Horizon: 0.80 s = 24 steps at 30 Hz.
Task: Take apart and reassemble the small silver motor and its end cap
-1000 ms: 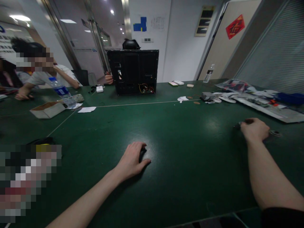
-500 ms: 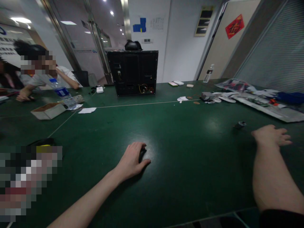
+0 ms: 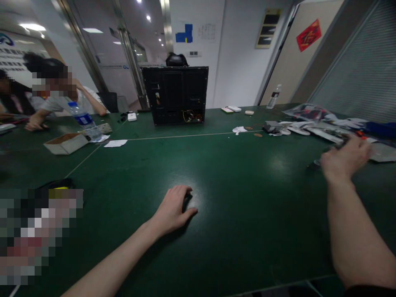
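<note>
Left hand (image 3: pixel 173 209): palm down on the green tabletop (image 3: pixel 247 198) near its middle. The fingers lie on one side and the thumb on the other of a small dark object (image 3: pixel 186 202), closed loosely about it.
Small dark object: on the tabletop under the left hand, beside a bright glare spot. It is mostly covered, so I cannot tell what it is.
Right hand (image 3: pixel 345 159): far out to the right, well apart from the left hand, and blurred. The fingers are half curled with a thin dark thing (image 3: pixel 343 142) at their tips. I cannot tell whether they are closed on it.
Small round piece (image 3: pixel 315 162): lies on the tabletop just beside the right hand, on its inner side.
Yellow-and-black item (image 3: pixel 57 187): at the left edge, partly hidden.
Cardboard box (image 3: pixel 66 143): open, on the left. A water bottle (image 3: pixel 83 121) stands just behind it and a white paper slip (image 3: pixel 115 143) lies to its right.
Crumpled tissue (image 3: pixel 239 130): white, past the tabletop's seam line.
Clutter of flat parts (image 3: pixel 309 123): spread along the right side, beyond the right hand.
Black computer case (image 3: pixel 179 95): upright at the far middle, with coloured wires showing low in its open face.
Clear bottle (image 3: pixel 274 97): upright at the far edge.
Another person: at the far left, a white sleeve (image 3: pixel 89 99), one hand resting on the tabletop.
</note>
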Available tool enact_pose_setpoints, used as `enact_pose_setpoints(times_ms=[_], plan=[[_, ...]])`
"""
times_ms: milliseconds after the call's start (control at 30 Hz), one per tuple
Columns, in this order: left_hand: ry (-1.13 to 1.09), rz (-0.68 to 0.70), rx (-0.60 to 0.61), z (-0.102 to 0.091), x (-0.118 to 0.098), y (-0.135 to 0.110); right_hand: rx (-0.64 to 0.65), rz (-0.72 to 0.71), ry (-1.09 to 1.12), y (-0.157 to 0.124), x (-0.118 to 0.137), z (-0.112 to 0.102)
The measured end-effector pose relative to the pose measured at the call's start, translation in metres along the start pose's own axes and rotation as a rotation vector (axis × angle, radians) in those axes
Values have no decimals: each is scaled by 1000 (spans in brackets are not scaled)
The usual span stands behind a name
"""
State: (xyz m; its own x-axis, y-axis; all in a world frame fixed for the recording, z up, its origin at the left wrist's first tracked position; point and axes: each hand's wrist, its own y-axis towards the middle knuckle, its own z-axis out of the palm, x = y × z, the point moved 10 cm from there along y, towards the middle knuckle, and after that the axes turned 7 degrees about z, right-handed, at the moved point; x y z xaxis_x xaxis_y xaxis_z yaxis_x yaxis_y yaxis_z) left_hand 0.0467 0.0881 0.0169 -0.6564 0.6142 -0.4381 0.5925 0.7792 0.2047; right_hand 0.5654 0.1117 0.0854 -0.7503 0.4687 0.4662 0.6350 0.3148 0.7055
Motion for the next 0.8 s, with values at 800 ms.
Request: enact_pose_setpoints(times_ms=[800], plan=[[23,66,-16,4,4,-1,1421,-887,950,-315,276,-76]])
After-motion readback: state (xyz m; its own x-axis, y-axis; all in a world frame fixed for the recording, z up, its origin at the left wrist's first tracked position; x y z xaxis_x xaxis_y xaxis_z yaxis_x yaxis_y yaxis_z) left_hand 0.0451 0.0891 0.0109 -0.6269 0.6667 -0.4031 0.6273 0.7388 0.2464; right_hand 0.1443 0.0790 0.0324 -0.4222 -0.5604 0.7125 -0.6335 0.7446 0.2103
